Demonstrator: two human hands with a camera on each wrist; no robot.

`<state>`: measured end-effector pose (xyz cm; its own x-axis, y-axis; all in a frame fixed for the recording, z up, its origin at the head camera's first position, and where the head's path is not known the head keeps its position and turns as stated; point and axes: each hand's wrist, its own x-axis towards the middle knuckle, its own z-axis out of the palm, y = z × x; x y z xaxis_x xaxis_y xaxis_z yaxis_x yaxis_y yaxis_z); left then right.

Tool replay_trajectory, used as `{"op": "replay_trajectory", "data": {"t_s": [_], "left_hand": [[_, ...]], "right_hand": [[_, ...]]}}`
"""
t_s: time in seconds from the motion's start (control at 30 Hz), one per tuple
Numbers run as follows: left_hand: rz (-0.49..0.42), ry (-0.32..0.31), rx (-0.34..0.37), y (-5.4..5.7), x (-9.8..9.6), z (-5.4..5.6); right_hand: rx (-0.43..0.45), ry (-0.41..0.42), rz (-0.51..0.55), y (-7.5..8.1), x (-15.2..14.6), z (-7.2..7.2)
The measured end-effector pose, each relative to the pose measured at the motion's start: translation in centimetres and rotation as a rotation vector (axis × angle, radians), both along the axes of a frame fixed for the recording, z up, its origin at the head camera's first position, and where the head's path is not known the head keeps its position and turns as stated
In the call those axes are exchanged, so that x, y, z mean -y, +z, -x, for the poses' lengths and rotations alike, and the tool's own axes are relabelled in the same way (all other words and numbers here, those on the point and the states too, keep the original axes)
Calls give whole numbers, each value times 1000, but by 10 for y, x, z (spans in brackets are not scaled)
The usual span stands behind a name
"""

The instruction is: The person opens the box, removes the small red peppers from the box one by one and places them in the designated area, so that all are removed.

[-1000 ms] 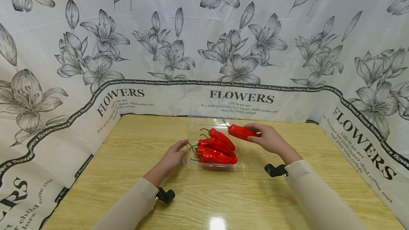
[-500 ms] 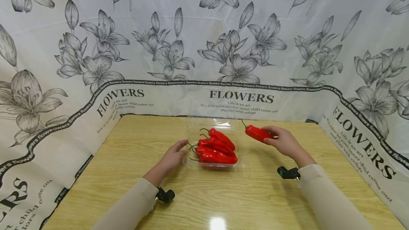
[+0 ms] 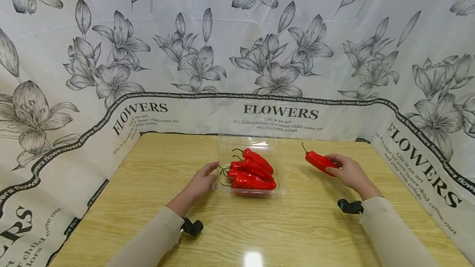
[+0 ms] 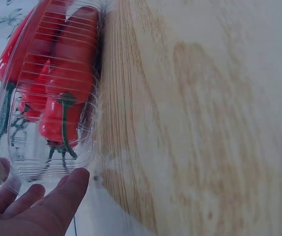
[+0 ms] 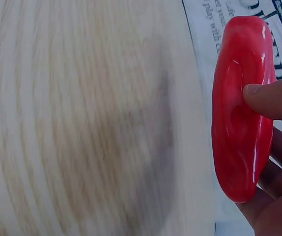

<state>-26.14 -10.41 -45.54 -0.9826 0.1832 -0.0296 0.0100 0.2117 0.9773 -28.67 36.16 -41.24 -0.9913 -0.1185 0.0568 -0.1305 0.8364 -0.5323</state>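
A clear plastic clamshell container (image 3: 279,184) stands on the table with its lid raised at the back. Several red peppers (image 3: 252,170) with green stems lie inside it, stems toward the left. At the container's left end, my left hand (image 3: 200,181) holds the edge; in the left wrist view its fingers (image 4: 67,194) lie against the plastic wall. Off to the right, my right hand (image 3: 349,173) grips one red pepper (image 3: 318,161) above the table, stem pointing away to the upper left. The right wrist view shows the thumb pressed on that pepper's (image 5: 237,142) side.
The wooden table (image 3: 297,230) fills the area below the hands. A white cloth (image 3: 200,114) with printed flowers and lettering surrounds its back and sides. Each wrist carries a small black camera, such as the right camera (image 3: 350,206).
My right hand has carried the red pepper rightward, away from the container, and slightly toward me. My left hand and the peppers in the container have stayed in place.
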Motion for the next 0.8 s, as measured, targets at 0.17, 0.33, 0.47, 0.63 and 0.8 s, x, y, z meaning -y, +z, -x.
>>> {"op": "replay_trajectory", "data": {"t_s": [0.17, 0.33, 0.47, 0.63, 0.8], "left_hand": [[-11, -4, 2, 1, 0, 0], [-1, 1, 7, 1, 0, -1], [0, -2, 12, 1, 0, -1], [-9, -7, 14, 2, 0, -2], [-7, -7, 14, 2, 0, -2]], "right_hand": [[2, -39, -30, -7, -18, -2], [-18, -73, -44, -14, -35, -5], [-20, -109, -57, -19, -47, -8], [12, -155, -68, -22, -59, -9], [32, -186, -89, -20, -68, -13]]}}
